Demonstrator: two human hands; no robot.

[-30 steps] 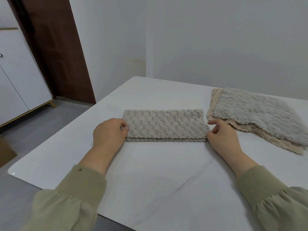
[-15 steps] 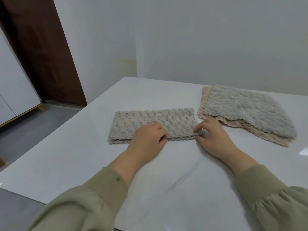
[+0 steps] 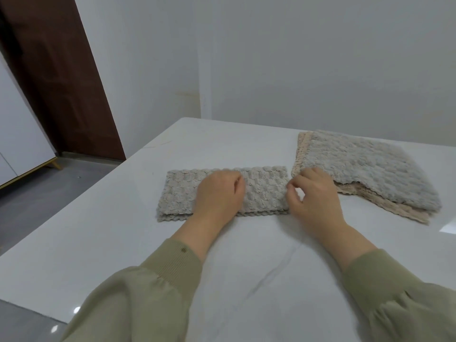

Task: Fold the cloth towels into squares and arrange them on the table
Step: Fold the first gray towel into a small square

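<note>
A beige textured towel (image 3: 265,191), folded into a long strip, lies across the middle of the white marble table (image 3: 246,267). My left hand (image 3: 217,196) rests on the strip's middle with the fingers bent down onto the cloth. My right hand (image 3: 313,196) is at the strip's right end, thumb and fingers pinching its edge. A stack of unfolded towels sits at the right: a grey one (image 3: 365,169) on top of a tan one (image 3: 385,209).
The table's left edge drops to a grey floor (image 3: 49,183). A dark wooden door (image 3: 56,77) and a white cabinet (image 3: 17,144) stand at the far left. White walls rise just behind the table.
My left hand left the strip's left end and moved onto its middle. My right hand stayed at the right end and now pinches the edge. The view shifted slightly leftward.
</note>
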